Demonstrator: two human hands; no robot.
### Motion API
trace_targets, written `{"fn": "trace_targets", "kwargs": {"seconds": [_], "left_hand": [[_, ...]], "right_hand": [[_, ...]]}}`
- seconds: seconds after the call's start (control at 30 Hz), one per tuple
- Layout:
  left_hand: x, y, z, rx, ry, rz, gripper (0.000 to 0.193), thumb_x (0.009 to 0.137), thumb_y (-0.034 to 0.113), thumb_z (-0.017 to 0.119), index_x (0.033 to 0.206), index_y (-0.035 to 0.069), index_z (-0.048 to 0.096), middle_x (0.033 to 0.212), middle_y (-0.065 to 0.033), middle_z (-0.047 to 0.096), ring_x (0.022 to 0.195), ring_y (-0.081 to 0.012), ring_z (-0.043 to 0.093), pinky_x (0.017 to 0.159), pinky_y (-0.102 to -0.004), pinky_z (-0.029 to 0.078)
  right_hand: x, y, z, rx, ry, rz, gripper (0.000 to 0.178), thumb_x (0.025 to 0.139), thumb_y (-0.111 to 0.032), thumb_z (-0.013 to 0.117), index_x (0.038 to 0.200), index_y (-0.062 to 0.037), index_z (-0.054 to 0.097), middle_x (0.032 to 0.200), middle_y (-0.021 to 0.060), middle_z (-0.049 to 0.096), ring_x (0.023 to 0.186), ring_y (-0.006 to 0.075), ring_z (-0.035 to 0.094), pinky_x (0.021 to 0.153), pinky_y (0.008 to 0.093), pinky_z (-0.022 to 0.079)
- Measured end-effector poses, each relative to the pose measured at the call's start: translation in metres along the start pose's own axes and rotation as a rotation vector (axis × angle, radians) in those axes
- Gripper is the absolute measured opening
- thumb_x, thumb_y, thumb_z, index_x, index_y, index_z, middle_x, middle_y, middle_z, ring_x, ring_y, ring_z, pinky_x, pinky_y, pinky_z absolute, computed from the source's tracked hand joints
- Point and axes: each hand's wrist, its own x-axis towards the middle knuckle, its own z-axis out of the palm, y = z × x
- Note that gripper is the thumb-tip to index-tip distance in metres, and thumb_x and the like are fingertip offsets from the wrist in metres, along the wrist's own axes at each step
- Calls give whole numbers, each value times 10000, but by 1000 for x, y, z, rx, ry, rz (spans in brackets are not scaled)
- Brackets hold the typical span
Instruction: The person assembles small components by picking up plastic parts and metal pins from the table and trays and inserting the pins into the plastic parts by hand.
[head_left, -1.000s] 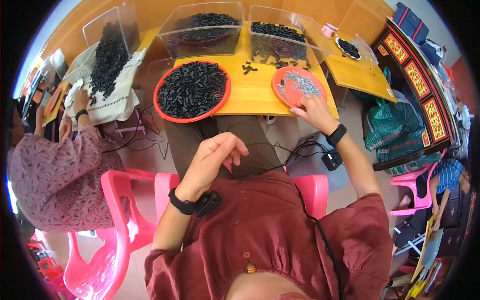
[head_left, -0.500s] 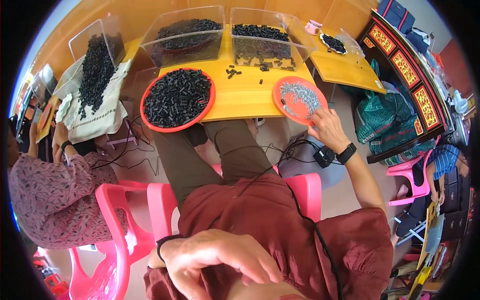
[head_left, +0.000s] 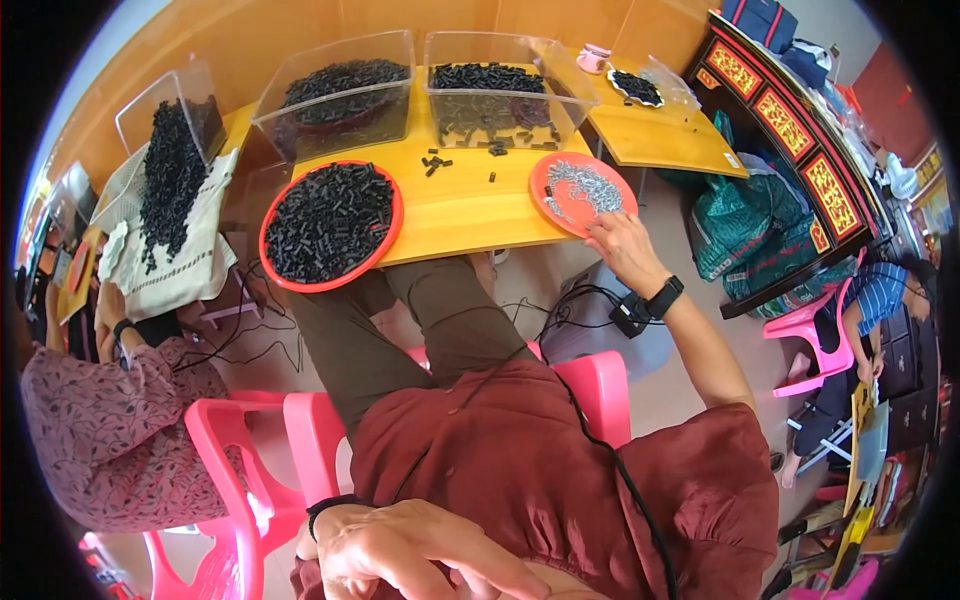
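Note:
My right hand (head_left: pixel 630 255), with a dark watch on its wrist, is at the near right rim of a red round plate (head_left: pixel 545 168). Its bent fingers are drawn together over small silvery metal pieces (head_left: pixel 590 187) spread on the plate; whatever lies between the fingertips is hidden. Low in the view, in front of my maroon shirt, my left hand (head_left: pixel 415 545) hangs in the air, wearing a dark band. Its index finger is stretched out and the others bend loosely, with nothing seen in them; the lower edge cuts part of it off.
A red tray (head_left: pixel 397 215) heaped with short black tubes (head_left: pixel 328 222) sits at the table's (head_left: pixel 480 225) near left edge. Behind stand two clear bins (head_left: pixel 335 105) of such tubes. A few loose tubes (head_left: pixel 435 163) lie between. At left, a person (head_left: pixel 120 430) sits by a cloth-covered table.
The whole view has shifted, so the table appears lower and further left. My right hand stays by the plate, its fingers closer together. My left hand sits lower in the view.

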Motion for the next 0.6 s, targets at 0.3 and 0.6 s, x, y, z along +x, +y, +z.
{"fn": "trace_targets", "kwargs": {"seconds": [0.3,0.6], "left_hand": [[0,5,-15,56,-170,-89,431,837,331,665,1097,32,493,990,-330,584,611,-221,606,562,-288,489],[3,14,-4,1085,-291,-236,223,839,156,636,1013,20,606,723,-47,623,623,-181,615,548,-294,436]], "right_hand": [[8,-9,2,-17,-59,55,125,752,-176,650,792,-66,605,835,83,544,859,250,520,726,373,385],[26,-29,-9,-23,16,99,285,708,-224,710,923,-66,612,920,88,543,912,265,502,751,385,382]]}}
